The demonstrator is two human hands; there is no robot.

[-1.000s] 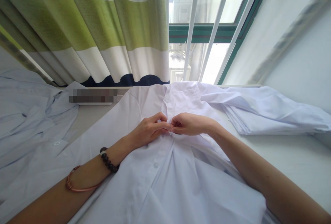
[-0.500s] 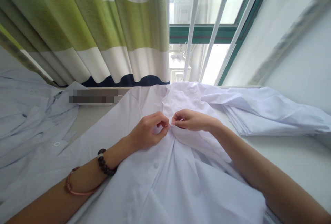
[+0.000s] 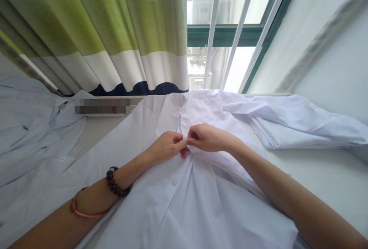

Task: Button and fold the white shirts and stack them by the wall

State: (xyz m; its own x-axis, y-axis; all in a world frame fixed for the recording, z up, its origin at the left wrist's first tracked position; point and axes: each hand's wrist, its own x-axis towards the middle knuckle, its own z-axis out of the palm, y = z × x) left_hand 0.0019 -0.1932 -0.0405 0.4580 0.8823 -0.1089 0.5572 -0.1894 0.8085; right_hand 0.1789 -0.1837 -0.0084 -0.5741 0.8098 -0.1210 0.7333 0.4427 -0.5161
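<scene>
A white button-up coat point(image 3: 161, 203) lies spread over the surface in front of me, its front edges meeting in the middle. My left hand point(image 3: 166, 145) pinches the front edge of the coat, with thumb and fingers closed on the cloth. Right beside it, my right hand point(image 3: 205, 137) pinches the other front edge, its fingertips touching those of the left. Whatever lies between the fingertips is hidden. Below the hands a small white button point(image 3: 174, 182) shows on the placket. A beaded bracelet point(image 3: 115, 182) and a copper-coloured bangle point(image 3: 89, 214) circle my left forearm.
More white garments point(image 3: 25, 134) lie crumpled at the left. Folded white cloth point(image 3: 299, 126) rests on the right by the wall. A pixelated box-like object point(image 3: 102, 107) sits at the back left, under a green-and-white curtain point(image 3: 115, 22). Behind is a barred window point(image 3: 224, 34).
Both hands have drawn closer together at the front edge. My left fingers have shifted and one now points down behind the cloth edge; my right hand has moved slightly left.
</scene>
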